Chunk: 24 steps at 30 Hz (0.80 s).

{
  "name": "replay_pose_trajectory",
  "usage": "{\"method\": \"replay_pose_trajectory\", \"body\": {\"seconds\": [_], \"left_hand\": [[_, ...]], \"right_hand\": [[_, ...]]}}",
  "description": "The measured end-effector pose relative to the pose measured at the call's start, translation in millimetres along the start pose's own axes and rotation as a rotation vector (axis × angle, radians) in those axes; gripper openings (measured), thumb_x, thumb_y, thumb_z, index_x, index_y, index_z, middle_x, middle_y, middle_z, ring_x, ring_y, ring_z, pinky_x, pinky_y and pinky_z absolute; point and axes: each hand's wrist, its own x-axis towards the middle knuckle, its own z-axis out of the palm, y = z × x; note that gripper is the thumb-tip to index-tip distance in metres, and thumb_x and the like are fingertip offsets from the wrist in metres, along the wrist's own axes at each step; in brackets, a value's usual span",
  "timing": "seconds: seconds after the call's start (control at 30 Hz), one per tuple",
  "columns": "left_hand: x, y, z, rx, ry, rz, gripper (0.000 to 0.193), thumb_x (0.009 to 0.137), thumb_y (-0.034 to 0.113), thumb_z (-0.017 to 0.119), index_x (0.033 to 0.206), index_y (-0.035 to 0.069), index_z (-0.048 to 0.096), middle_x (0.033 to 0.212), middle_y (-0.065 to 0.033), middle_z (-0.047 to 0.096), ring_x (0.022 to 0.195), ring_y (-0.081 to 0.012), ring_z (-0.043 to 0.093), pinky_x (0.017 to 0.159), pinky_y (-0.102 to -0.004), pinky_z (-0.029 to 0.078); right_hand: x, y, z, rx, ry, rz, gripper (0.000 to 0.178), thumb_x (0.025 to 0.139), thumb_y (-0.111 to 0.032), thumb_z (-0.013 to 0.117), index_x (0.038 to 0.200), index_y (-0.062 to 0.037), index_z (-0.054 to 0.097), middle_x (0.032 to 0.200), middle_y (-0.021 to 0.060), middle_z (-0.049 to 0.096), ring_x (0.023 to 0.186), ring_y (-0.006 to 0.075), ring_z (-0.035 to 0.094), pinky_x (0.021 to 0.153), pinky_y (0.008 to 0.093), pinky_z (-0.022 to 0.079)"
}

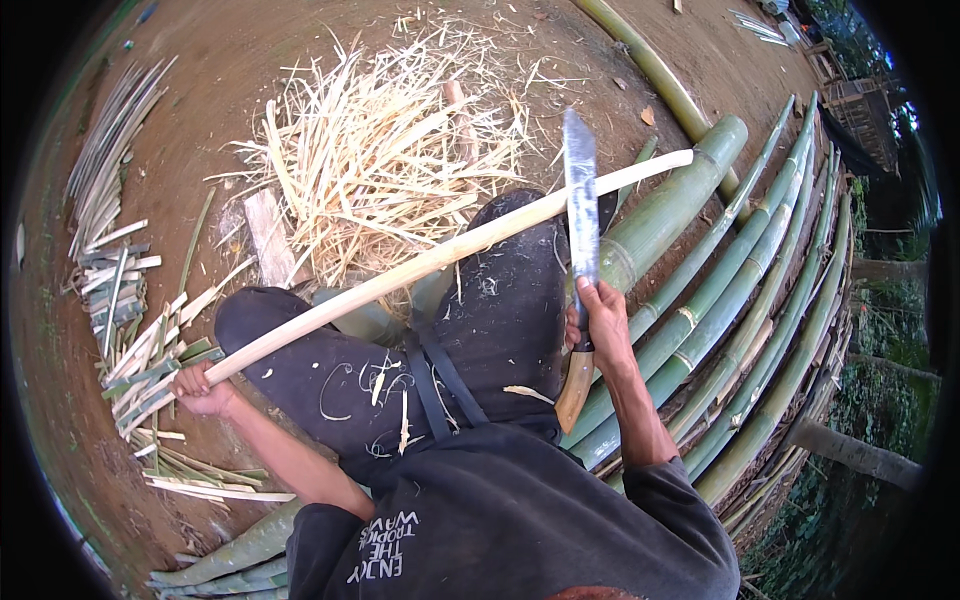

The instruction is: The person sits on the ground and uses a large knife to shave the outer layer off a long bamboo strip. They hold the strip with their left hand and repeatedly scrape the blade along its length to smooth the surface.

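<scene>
A long, pale, peeled pole (430,258) slants across my lap, from low on the left up to the right. My left hand (203,390) is closed round its lower end. In my right hand (605,322) is a machete (581,195), gripped where the blade meets the handle. Its broad steel blade points up and away from me and crosses over the pole near the far end; whether the edge touches the wood I cannot tell. The pale wooden handle (574,392) sticks out below that hand. Thin shavings (378,384) lie on my dark trousers.
A big heap of shavings (370,150) covers the ground ahead, with a wooden block (268,238) beside it. Split strips (165,370) are piled on the left. Thick green bamboo poles (690,345) lie along my right side. More bamboo (235,550) lies behind at the left.
</scene>
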Motion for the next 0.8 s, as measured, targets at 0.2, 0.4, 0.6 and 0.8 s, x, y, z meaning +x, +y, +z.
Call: {"method": "replay_pose_trajectory", "body": {"seconds": [0.2, 0.4, 0.6, 0.8], "left_hand": [[5, 2, -1, -0.055, 0.006, 0.016, 0.031, 0.1, 0.014, 0.045, 0.068, 0.011, 0.045, 0.049, 0.0018, 0.03, 0.039, -0.0082, 0.025, 0.039, -0.0238, 0.024], [-5, 2, 14, -0.038, 0.076, 0.01, 0.026, 0.095, 0.01, 0.048, 0.068, 0.011, 0.046, 0.049, 0.0022, 0.031, 0.04, -0.0087, 0.032, 0.043, -0.0242, 0.032], [-7, -9, 23, -0.005, 0.166, -0.028, 0.032, 0.098, 0.009, 0.046, 0.067, 0.013, 0.04, 0.053, 0.0019, 0.032, 0.057, -0.0117, 0.04, 0.065, -0.0286, 0.039], [-8, 1, 27, -0.108, 0.207, -0.124, 0.026, 0.102, 0.015, 0.042, 0.077, 0.008, 0.04, 0.066, -0.0038, 0.034, 0.059, -0.0143, 0.034, 0.058, -0.0296, 0.033]], "right_hand": [[-41, 21, 55, -0.405, -0.482, 0.153, 0.027, 0.103, -0.025, 0.055, 0.09, -0.0014, 0.053, 0.059, 0.0017, 0.052, 0.045, 0.011, 0.049, 0.04, 0.0284, 0.039], [-6, 6, 9, -0.063, -0.074, -0.012, 0.029, 0.104, -0.029, 0.052, 0.095, -0.0019, 0.051, 0.061, 0.0033, 0.053, 0.043, 0.0105, 0.049, 0.039, 0.0282, 0.042], [-43, 25, 56, -0.397, -0.547, 0.142, 0.031, 0.103, -0.03, 0.055, 0.091, -0.0018, 0.053, 0.061, 0.0017, 0.053, 0.045, 0.0107, 0.05, 0.041, 0.0276, 0.04], [-27, 17, 39, -0.397, -0.444, 0.087, 0.029, 0.102, -0.029, 0.057, 0.093, -0.0018, 0.055, 0.062, 0.0019, 0.054, 0.046, 0.0099, 0.05, 0.041, 0.0278, 0.039]]}}
